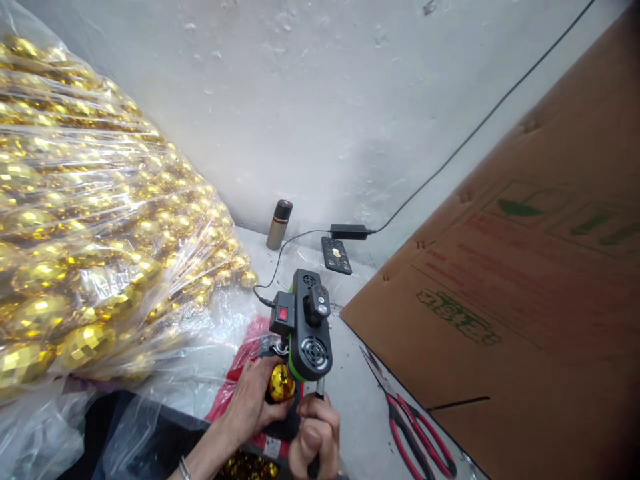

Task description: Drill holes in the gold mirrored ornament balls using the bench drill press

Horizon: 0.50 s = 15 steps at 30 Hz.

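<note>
In the head view a small black-and-green bench drill press [311, 327] stands low in the middle. My left hand [255, 393] is closed around a shiny gold faceted ball [281, 383], resting it near the machine's base beneath the head. A bracelet circles the left wrist. My right hand [315, 437] wraps round the feed lever [314, 465] at the machine's front right, with its fingers curled. The drill tip and the spot where it meets the ball are hidden. A red switch [283, 313] shows on the box at the machine's left side.
Red-handled scissors [417, 427] lie right of the machine, beside a large cardboard box [490, 287]. A clear bag of gold balls [100, 233] fills the left. Behind are a bottle [279, 225], a phone [337, 256] and a power adapter [349, 231] with a cable. Red plastic [245, 357] lies underneath.
</note>
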Available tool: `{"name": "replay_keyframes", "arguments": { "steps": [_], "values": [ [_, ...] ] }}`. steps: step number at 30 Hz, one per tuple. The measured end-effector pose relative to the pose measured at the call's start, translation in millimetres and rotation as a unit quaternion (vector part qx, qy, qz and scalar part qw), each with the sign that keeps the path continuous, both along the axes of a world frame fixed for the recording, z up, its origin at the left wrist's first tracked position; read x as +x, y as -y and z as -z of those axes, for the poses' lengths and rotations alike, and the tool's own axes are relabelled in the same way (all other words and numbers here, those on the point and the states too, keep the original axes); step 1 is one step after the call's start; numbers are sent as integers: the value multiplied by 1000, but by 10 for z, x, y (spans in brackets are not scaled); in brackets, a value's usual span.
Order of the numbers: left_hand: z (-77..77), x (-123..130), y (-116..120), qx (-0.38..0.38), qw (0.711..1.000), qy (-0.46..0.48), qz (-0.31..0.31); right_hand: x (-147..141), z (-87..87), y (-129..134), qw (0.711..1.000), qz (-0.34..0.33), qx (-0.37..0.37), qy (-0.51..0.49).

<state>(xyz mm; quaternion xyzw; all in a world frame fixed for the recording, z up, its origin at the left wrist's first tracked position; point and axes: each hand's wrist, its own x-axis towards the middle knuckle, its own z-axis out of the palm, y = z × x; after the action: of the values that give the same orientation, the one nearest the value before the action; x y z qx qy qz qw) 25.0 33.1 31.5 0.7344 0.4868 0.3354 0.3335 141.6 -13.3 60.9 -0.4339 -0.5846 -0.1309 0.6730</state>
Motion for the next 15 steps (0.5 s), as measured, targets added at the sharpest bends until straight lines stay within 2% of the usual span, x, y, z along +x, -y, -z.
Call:
{"name": "replay_keyframes", "arguments": {
  "steps": [3,6,8,10,12,15],
  "values": [
    [53,10,-15,20,1000,-3,-6,11,-237,84,999,-8,-36,1],
    [60,7,-22,43,999,-3,-12,-46,-710,164,987,-3,-117,-107],
    [41,-20,12,51,999,-2,-10,-96,-1028,175,980,-16,-132,-151],
    [41,-72,102,63,998,3,-8,-137,-1243,163,978,-12,-134,-162],
    [103,-142,243,85,996,10,-5,-167,-1314,152,978,-11,-127,-163],
    [360,-253,471,140,990,18,-2,-193,-1206,163,980,-14,-122,-159]
  ]
}}
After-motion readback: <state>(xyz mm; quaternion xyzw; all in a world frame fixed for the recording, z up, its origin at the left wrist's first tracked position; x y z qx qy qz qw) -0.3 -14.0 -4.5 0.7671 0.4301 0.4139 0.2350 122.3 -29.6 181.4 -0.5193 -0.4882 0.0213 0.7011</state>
